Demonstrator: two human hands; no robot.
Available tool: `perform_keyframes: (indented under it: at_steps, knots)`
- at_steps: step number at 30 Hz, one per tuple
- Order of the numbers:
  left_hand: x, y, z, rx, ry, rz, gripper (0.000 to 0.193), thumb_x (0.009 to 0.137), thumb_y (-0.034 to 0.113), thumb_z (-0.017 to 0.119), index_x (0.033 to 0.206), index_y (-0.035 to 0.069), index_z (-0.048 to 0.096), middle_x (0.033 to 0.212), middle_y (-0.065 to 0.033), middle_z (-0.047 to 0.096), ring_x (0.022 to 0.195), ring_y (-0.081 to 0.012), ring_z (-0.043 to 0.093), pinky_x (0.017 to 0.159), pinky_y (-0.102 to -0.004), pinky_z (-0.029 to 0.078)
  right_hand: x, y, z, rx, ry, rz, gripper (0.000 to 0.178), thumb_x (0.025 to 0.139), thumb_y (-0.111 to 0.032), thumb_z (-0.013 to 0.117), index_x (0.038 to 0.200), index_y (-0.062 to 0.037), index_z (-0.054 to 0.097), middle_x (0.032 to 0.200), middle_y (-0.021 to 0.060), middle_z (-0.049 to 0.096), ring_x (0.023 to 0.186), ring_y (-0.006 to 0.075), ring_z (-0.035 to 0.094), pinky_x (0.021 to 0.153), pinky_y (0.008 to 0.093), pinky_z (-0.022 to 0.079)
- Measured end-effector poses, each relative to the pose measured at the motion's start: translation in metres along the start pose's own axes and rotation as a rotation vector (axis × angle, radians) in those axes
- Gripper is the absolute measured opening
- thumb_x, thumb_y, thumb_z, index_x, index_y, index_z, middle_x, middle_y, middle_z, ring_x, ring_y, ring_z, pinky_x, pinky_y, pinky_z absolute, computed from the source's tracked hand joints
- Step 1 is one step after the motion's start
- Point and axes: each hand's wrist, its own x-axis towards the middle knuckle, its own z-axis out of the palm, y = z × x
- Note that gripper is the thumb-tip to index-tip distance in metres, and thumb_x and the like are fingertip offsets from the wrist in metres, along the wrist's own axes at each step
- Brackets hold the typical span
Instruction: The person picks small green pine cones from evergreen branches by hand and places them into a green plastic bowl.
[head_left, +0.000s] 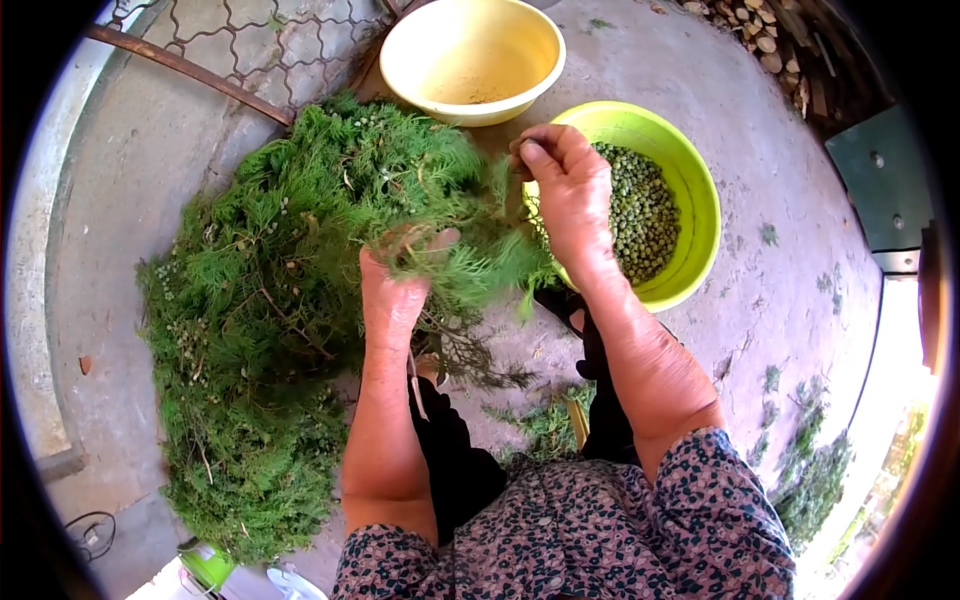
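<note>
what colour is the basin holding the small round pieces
Bright yellow-green; the basin shows best in the head view.

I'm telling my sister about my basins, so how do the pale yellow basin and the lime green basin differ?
Contents: the lime green basin holds many small round green berries; the pale yellow basin shows only a few dark specks.
Place: the yellow basin stands farther out; the green one is nearer, its left side partly behind the right hand.
Both are round, open-topped and on the floor.
</note>
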Motion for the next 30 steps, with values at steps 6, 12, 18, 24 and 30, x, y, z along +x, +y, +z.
perform_keyframes:
  at_steps: [6,12,18,24,30]
  knots:
    - [0.005,-0.007,-0.014,0.142,0.031,0.088,0.024,0.066,0.01,0.073,0.082,-0.003,0.062,0.077,-0.0037,0.063,0.064,-0.0092,0.053,0.061,-0.0253,0.042,-0.001,-0.004,-0.014,0.346,-0.297,0.397,0.013,0.076,0.0,0.054,0.088,-0.0019,0.057,0.079,0.0036,0.057,0.064,0.0086,0.05,0.055,0.0196,0.039]
    - [0.007,-0.006,-0.018,0.316,-0.022,0.035,0.023,0.069,-0.002,0.065,0.09,-0.007,0.057,0.086,-0.0122,0.061,0.074,-0.0188,0.061,0.068,-0.0292,0.052,-0.01,-0.012,-0.006,-0.043,-0.646,0.278,0.021,0.077,-0.003,0.058,0.097,0.0003,0.061,0.077,0.0032,0.06,0.07,0.0093,0.053,0.063,0.0239,0.044]
    - [0.004,-0.009,-0.006,0.133,-0.017,0.057,0.027,0.066,0.01,0.073,0.085,-0.003,0.06,0.082,-0.0064,0.063,0.066,-0.0117,0.056,0.06,-0.0276,0.046,-0.01,0.005,-0.004,-0.152,-0.564,-0.036,0.012,0.081,-0.008,0.057,0.089,-0.0038,0.065,0.076,-0.001,0.059,0.064,0.0055,0.049,0.058,0.0195,0.042]
    - [0.006,-0.014,-0.021,-0.223,0.123,0.038,0.022,0.076,0.01,0.062,0.096,0.001,0.058,0.09,-0.0103,0.063,0.077,-0.0148,0.059,0.065,-0.0272,0.047,0.012,-0.007,-0.015,0.568,-0.025,0.357,0.012,0.083,-0.004,0.05,0.093,0.0004,0.055,0.078,0.0048,0.055,0.065,0.0117,0.049,0.054,0.021,0.037]
    - [0.016,-0.009,-0.024,-0.191,0.305,-0.034,0.022,0.076,0.011,0.06,0.096,0.005,0.055,0.086,-0.0062,0.062,0.072,-0.0159,0.057,0.058,-0.0291,0.046,0.02,-0.009,-0.039,0.789,-0.083,0.364,0.008,0.081,-0.006,0.053,0.085,0.001,0.052,0.072,0.0069,0.053,0.056,0.0129,0.047,0.047,0.0232,0.036]
